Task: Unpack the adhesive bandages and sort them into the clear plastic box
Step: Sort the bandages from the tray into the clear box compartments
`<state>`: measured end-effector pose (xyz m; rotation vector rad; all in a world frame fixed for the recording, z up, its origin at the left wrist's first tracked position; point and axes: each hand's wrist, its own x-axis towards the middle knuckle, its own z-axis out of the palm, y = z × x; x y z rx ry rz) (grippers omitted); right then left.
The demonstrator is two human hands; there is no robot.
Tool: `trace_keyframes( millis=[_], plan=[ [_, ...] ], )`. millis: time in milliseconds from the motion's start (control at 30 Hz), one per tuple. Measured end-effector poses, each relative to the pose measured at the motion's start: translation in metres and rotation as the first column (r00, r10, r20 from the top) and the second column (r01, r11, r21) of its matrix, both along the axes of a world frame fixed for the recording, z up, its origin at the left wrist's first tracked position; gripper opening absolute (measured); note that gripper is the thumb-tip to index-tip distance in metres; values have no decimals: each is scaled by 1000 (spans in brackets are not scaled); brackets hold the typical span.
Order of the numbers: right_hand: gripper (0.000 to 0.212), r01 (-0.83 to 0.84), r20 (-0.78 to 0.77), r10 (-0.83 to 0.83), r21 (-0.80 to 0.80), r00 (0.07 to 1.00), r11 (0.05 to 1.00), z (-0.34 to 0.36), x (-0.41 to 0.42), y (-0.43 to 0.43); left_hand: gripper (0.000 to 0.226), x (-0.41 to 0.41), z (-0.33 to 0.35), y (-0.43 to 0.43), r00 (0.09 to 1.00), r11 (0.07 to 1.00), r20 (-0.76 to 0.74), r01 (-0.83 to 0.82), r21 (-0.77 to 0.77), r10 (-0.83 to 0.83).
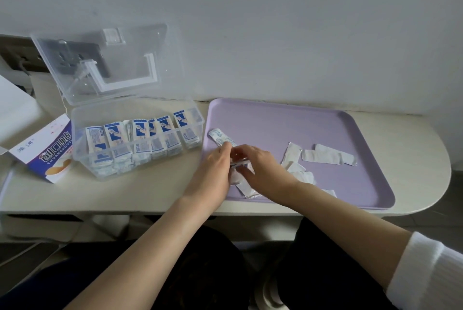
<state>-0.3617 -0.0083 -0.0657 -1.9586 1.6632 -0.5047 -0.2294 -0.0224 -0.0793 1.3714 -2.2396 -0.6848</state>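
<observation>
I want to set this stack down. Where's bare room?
The purple tray's far half, between its back rim and the loose bandages, is bare; so is the table strip in front of the clear box. Crowded: the tray's near left, where left hand and right hand hold the stack.

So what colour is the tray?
The tray is pale purple, plain, with no pattern. The head view shows it best.

One clear box (75,121), one purple tray (300,129), one printed carton (50,149).
</observation>
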Motion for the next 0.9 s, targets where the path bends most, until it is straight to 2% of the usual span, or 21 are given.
trace_keyframes(
  millis=[100,167,233,300,400,500,567,667,767,900],
  plan=[
    [21,82,31,-79,-131,996,988,1,-4,-4,23,-2,0,2,999,1000,33,-14,-17,15],
    [19,117,60,-108,-177,992,977,4,-8,-7,26,-1,2,3,992,993,98,-63,-96,73],
    [22,124,38,-119,-183,992,975,1,-10,-9,26,3,3,1,965,975,233,-72,-212,122],
    [36,98,-37,-102,-109,994,989,-6,-9,-8,26,5,3,1,931,971,339,-56,-234,135],
    [56,37,-78,-37,-2,996,999,-13,-5,-3,32,4,4,5,936,989,339,-53,-136,96],
    [54,-19,-100,17,-15,995,1000,-16,0,-2,40,3,5,5,942,998,331,-28,-62,47],
    [51,-61,-174,60,-1,983,998,-18,1,-2,48,3,6,5,940,999,341,-20,-40,32],
    [44,-123,-252,118,-2,961,992,-17,0,-2,43,4,7,6,946,998,321,-12,-61,31],
    [33,-111,-290,87,-67,953,992,-8,-1,-4,35,6,10,5,952,994,302,-9,-108,42],
    [22,-221,-350,136,-213,927,952,0,1,-6,20,12,12,4,924,979,377,15,-204,65]
  ],
)
